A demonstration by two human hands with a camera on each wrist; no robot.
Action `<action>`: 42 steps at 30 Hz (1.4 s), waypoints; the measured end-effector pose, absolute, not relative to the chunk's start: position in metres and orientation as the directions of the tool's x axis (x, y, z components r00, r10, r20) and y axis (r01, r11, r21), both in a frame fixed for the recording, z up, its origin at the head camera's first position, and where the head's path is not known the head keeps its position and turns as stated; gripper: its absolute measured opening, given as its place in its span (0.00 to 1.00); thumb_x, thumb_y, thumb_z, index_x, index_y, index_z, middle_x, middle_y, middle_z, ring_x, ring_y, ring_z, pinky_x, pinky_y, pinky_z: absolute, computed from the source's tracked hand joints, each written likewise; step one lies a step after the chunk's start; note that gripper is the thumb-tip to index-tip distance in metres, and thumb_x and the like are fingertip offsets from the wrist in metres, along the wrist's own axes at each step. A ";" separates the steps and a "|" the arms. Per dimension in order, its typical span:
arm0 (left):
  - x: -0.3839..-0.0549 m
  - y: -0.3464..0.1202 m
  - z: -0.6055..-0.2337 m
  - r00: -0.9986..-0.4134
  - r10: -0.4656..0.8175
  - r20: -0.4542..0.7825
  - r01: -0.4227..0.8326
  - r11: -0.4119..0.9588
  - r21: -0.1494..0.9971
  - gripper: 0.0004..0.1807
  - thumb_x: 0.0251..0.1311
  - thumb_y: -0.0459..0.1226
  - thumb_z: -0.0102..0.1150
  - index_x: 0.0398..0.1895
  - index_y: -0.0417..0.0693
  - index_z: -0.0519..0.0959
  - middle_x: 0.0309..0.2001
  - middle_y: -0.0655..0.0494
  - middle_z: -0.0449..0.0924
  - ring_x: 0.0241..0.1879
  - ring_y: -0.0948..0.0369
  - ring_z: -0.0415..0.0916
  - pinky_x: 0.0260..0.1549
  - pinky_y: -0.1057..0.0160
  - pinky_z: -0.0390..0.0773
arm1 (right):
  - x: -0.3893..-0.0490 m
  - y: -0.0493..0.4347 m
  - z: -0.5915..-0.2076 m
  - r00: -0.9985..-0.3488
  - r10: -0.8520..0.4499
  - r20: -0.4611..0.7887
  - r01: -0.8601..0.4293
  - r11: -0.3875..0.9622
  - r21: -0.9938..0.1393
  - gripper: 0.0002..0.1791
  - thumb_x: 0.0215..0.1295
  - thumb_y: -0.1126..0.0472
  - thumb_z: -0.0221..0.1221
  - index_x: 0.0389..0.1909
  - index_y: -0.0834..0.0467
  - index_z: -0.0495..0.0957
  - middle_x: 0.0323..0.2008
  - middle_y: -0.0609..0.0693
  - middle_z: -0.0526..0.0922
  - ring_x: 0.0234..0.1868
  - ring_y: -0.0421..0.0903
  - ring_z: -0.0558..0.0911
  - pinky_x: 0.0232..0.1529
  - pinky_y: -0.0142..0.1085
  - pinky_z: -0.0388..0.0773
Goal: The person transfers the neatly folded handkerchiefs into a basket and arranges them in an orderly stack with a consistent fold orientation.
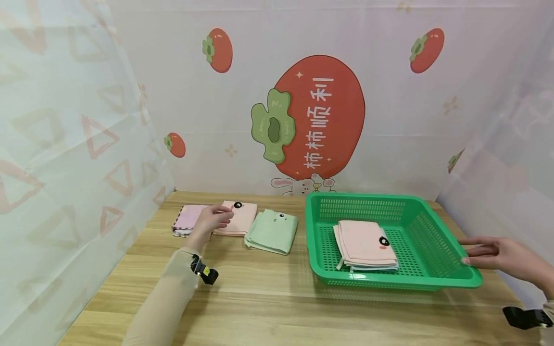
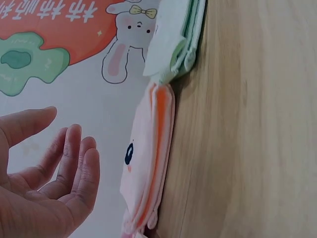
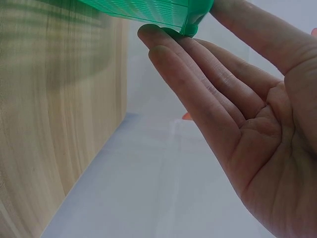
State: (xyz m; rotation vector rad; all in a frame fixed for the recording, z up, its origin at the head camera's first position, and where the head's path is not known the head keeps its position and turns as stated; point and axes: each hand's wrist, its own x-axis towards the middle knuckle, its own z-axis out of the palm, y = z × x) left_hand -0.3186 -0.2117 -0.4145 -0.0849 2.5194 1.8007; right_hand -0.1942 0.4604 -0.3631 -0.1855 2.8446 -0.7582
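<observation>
My left hand (image 1: pixel 211 222) hovers over the table with loosely curved fingers and nothing in them. It overlaps a folded pink towel (image 1: pixel 245 218) with an embroidered eye in the head view; the left wrist view shows a gap between fingers and towel. A folded light green towel (image 1: pixel 272 231) lies to its right, a purple one with a striped edge (image 1: pixel 187 218) to its left. My right hand (image 1: pixel 504 257) holds the right rim of a green plastic basket (image 1: pixel 402 279), thumb above and fingers beneath. Inside, a folded pink towel (image 1: pixel 361 240) rests on a light blue one (image 1: pixel 375 268).
The wooden table (image 1: pixel 251 307) extends toward me in front of the towels and basket. A white backdrop (image 1: pixel 389 144) with persimmon prints stands along the back edge, and more printed sheets hang at the left and right sides.
</observation>
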 end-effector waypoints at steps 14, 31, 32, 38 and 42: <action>-0.318 -0.242 -0.422 -0.991 -0.113 -0.069 -0.104 0.339 0.935 0.20 0.62 0.39 0.59 0.53 0.34 0.74 0.48 0.40 0.79 0.44 0.52 0.80 0.43 0.62 0.81 | -0.194 0.464 -0.367 -0.975 -0.173 -0.140 -0.081 0.862 -0.500 0.37 0.65 0.50 0.58 0.63 0.75 0.61 0.48 0.70 0.79 0.34 0.23 0.77 0.35 0.41 0.82; -0.318 -0.274 -0.424 -0.984 -0.172 -0.056 -0.109 0.313 0.944 0.20 0.61 0.36 0.60 0.52 0.31 0.72 0.41 0.49 0.78 0.40 0.60 0.79 0.45 0.60 0.81 | -0.195 0.463 -0.365 -0.976 -0.162 -0.149 -0.072 0.875 -0.479 0.39 0.65 0.49 0.58 0.63 0.75 0.62 0.48 0.70 0.79 0.33 0.23 0.77 0.35 0.43 0.81; -0.318 -0.276 -0.425 -0.984 -0.171 -0.051 -0.104 0.318 0.943 0.20 0.61 0.36 0.60 0.52 0.31 0.72 0.41 0.50 0.78 0.40 0.59 0.79 0.45 0.59 0.81 | -0.195 0.463 -0.365 -0.975 -0.162 -0.149 -0.073 0.875 -0.478 0.39 0.64 0.49 0.58 0.63 0.75 0.62 0.48 0.70 0.79 0.33 0.23 0.77 0.35 0.43 0.81; -0.320 -0.287 -0.426 -0.980 -0.193 -0.054 -0.119 0.342 0.932 0.21 0.61 0.37 0.60 0.53 0.33 0.72 0.46 0.46 0.77 0.40 0.60 0.79 0.44 0.61 0.81 | -0.195 0.462 -0.364 -0.975 -0.158 -0.153 -0.065 0.871 -0.486 0.38 0.65 0.49 0.58 0.63 0.76 0.61 0.48 0.71 0.79 0.33 0.22 0.76 0.36 0.42 0.82; -0.321 -0.293 -0.425 -0.975 -0.213 -0.061 -0.135 0.353 0.926 0.22 0.61 0.37 0.59 0.55 0.33 0.72 0.52 0.41 0.74 0.38 0.64 0.77 0.45 0.62 0.80 | -0.195 0.461 -0.362 -0.976 -0.162 -0.148 -0.070 0.869 -0.490 0.38 0.65 0.51 0.58 0.62 0.76 0.61 0.48 0.72 0.78 0.33 0.21 0.76 0.35 0.41 0.82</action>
